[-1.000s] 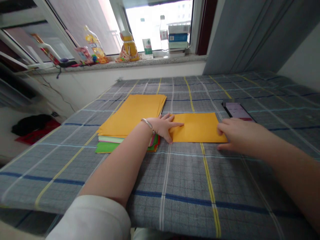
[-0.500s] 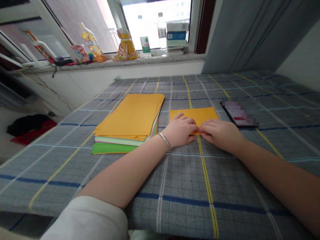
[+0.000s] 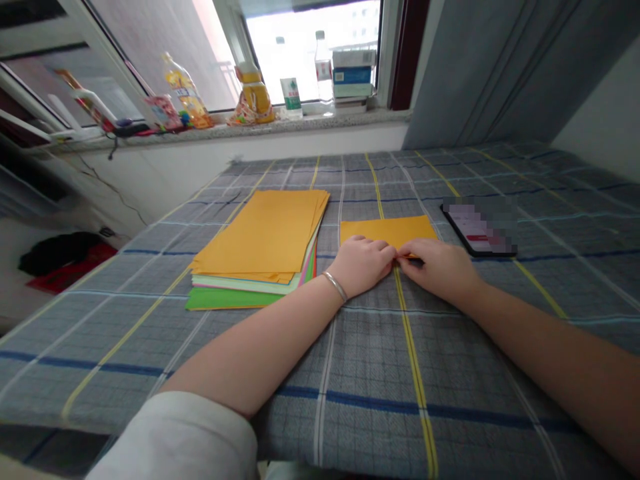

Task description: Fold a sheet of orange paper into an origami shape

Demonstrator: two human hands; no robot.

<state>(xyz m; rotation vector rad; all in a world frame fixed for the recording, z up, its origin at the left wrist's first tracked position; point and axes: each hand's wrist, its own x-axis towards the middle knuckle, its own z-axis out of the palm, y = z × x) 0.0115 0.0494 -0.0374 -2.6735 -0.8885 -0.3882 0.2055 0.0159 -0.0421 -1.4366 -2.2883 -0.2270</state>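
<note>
A sheet of orange paper (image 3: pixel 387 230) lies on the checked cloth, its near edge under my fingers. My left hand (image 3: pixel 364 263), with a silver bangle at the wrist, is closed at that edge with its fingers bent. Right beside it my right hand (image 3: pixel 437 267) pinches the same edge between thumb and fingers. The fingertips of both hands meet near the middle of the edge, and they hide part of the paper there. To the left of my hands rests a stack of coloured paper (image 3: pixel 263 230), orange on top with pale and green sheets below.
A phone (image 3: pixel 477 230) lies to the right of the orange sheet. The checked tablecloth (image 3: pixel 370 353) covers the table. Bottles, a box stack (image 3: pixel 353 77) and a yellow container (image 3: pixel 255 97) stand on the windowsill behind. A grey curtain (image 3: pixel 475 73) hangs at the back right.
My left fingers have drawn in from a flatter spread to a more bent grip at the paper's near edge. The right hand's fingers have curled more tightly. The paper has barely moved.
</note>
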